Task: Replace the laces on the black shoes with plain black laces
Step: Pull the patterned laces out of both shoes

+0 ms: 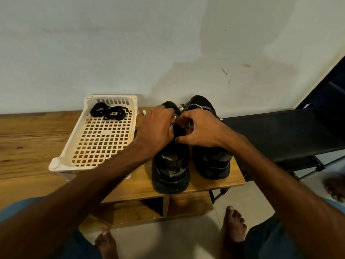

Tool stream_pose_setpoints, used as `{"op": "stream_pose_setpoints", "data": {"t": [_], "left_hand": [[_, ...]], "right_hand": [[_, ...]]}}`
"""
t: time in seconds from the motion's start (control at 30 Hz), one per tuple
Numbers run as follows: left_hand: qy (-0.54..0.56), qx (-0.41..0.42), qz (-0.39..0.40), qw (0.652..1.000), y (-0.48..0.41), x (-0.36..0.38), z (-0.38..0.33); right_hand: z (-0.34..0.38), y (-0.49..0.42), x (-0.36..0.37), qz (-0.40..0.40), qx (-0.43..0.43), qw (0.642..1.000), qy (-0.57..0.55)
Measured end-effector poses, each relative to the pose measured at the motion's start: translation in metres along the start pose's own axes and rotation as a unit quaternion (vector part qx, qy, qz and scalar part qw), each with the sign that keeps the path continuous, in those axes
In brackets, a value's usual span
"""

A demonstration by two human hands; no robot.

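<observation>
Toe of the left shoe [170, 165] points toward the wall [168, 53]; the right hand [201, 129] pinches its patterned lace [189, 125] mid-shoe, the left hand [158, 128] alongside, its grip hidden.

A pale, matte wall [130, 43] fills the far side, blotched with broad darker patches and a few small brownish marks [246, 66] toward the right, all in dim, warm light. Against it stands a low wooden unit whose grained tabletop [28, 146] runs off to the left, with open compartments [149, 208] split by an upright panel below its near edge. To the right, a black rack [280, 131] with a flat shelf and thin metal legs stands on the light tiled floor [168, 240].
</observation>
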State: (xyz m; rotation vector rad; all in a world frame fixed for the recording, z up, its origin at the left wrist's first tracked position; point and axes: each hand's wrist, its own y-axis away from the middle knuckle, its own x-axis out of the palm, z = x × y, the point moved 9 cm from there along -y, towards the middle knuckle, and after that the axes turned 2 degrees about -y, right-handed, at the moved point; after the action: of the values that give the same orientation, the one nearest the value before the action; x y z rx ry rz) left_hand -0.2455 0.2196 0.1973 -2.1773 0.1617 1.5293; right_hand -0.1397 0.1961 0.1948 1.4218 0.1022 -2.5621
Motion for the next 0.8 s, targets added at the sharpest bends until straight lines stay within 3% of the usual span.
{"op": "stream_pose_setpoints", "data": {"t": [0.23, 0.33, 0.37, 0.4, 0.47, 0.5, 0.53, 0.7, 0.8], "left_hand": [[0.014, 0.000, -0.014, 1.000, 0.001, 0.003, 0.008], [0.089, -0.080, -0.012, 0.993, 0.000, 0.006, 0.027], [0.174, -0.138, 0.007, 0.975, -0.001, 0.010, 0.040], [0.294, -0.210, 0.032, 0.932, 0.000, 0.017, 0.052], [0.482, -0.317, 0.074, 0.813, 0.007, 0.030, 0.062], [0.502, -0.321, 0.085, 0.799, 0.006, 0.030, 0.063], [0.487, -0.305, 0.092, 0.813, 0.004, 0.028, 0.063], [0.227, -0.094, 0.024, 0.969, -0.004, 0.004, 0.041], [0.088, 0.037, -0.014, 0.995, 0.002, -0.001, 0.015]], "right_hand": [[-0.006, -0.002, -0.003, -0.131, 0.067, 0.989, -0.021], [-0.015, 0.001, -0.002, -0.135, 0.088, 0.986, -0.053], [-0.017, 0.002, -0.001, -0.134, 0.092, 0.985, -0.061], [-0.018, 0.003, 0.000, -0.131, 0.094, 0.985, -0.068], [-0.020, 0.003, 0.001, -0.126, 0.099, 0.984, -0.079], [-0.020, 0.003, 0.001, -0.124, 0.101, 0.984, -0.081], [-0.019, 0.003, 0.001, -0.124, 0.101, 0.984, -0.081], [-0.019, 0.004, 0.000, -0.128, 0.101, 0.984, -0.073], [-0.018, 0.003, 0.001, -0.129, 0.100, 0.984, -0.070]]}}
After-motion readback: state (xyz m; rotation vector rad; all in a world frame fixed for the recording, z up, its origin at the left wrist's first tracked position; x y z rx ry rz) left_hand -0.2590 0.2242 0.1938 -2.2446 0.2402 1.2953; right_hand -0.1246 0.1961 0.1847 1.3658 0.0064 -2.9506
